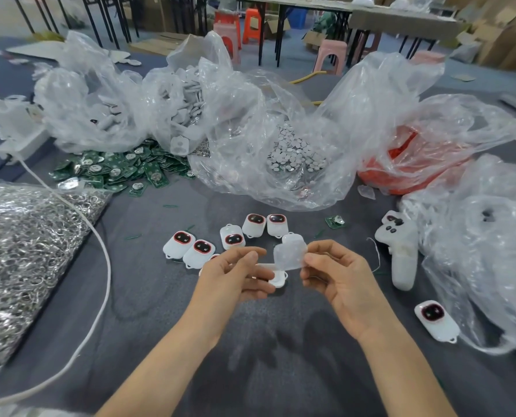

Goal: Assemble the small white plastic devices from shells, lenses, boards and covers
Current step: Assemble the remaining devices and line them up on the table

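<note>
Left hand (238, 275): grips white shell (277, 278), just in front of row of finished devices (234, 239) | Right hand (338, 281): pinches translucent cover (289, 255), touching that row's right end.

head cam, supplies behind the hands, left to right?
Bag of metal rings → pile of green boards → clear bag of round white discs → bag of red parts → crumpled clear bag at the far right.
</note>
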The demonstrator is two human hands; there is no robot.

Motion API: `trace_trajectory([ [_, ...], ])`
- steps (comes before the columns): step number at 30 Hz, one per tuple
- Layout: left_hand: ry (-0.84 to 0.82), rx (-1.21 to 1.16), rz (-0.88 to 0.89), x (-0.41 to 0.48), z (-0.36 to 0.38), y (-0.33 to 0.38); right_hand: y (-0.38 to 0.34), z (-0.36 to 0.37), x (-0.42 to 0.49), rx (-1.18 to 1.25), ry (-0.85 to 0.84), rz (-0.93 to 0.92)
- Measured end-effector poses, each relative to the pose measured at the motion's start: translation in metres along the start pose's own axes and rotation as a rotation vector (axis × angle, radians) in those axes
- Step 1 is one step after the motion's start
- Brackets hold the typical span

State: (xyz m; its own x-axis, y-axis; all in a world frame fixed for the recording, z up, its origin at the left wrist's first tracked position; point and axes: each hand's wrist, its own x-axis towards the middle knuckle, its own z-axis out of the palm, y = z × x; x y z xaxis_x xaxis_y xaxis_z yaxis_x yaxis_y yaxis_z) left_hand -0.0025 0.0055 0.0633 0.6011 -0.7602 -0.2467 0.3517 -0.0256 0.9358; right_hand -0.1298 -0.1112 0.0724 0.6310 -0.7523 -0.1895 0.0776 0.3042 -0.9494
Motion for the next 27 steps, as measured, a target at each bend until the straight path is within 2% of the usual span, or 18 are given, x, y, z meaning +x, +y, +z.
trace_trajectory([
  [3, -0.03, 0.109, 0.117, -0.004, 0.008, 0.001, 0.001, 0.009, -0.003, -0.375, 0.08, -0.204],
  [6, -0.086, 0.104, 0.142, -0.004, 0.014, 0.002, 0.003, 0.022, -0.009, -0.587, -0.047, -0.329],
  [8, -0.082, 0.096, 0.148, 0.0, 0.012, 0.004, 0.0, 0.024, -0.01, -0.565, -0.115, -0.337],
  [11, -0.08, 0.03, 0.097, 0.007, 0.003, 0.008, -0.004, 0.017, -0.003, -0.356, -0.024, -0.324],
  [18, -0.141, 0.047, -0.001, 0.02, -0.008, 0.006, 0.007, 0.02, 0.012, -0.285, 0.015, -0.135],
  [20, -0.068, 0.227, 0.097, 0.023, -0.013, 0.0, 0.009, 0.017, 0.015, -0.308, 0.075, -0.114],
  [22, 0.037, 0.673, 0.318, 0.024, -0.023, -0.008, 0.012, 0.012, 0.018, -0.352, 0.143, -0.085],
  [24, -0.012, 1.01, 0.462, 0.024, -0.03, -0.018, 0.016, 0.01, 0.02, -0.398, 0.154, -0.036],
  [27, -0.074, 1.165, 0.47, 0.023, -0.033, -0.034, 0.025, 0.012, 0.019, -0.451, 0.124, 0.012],
])
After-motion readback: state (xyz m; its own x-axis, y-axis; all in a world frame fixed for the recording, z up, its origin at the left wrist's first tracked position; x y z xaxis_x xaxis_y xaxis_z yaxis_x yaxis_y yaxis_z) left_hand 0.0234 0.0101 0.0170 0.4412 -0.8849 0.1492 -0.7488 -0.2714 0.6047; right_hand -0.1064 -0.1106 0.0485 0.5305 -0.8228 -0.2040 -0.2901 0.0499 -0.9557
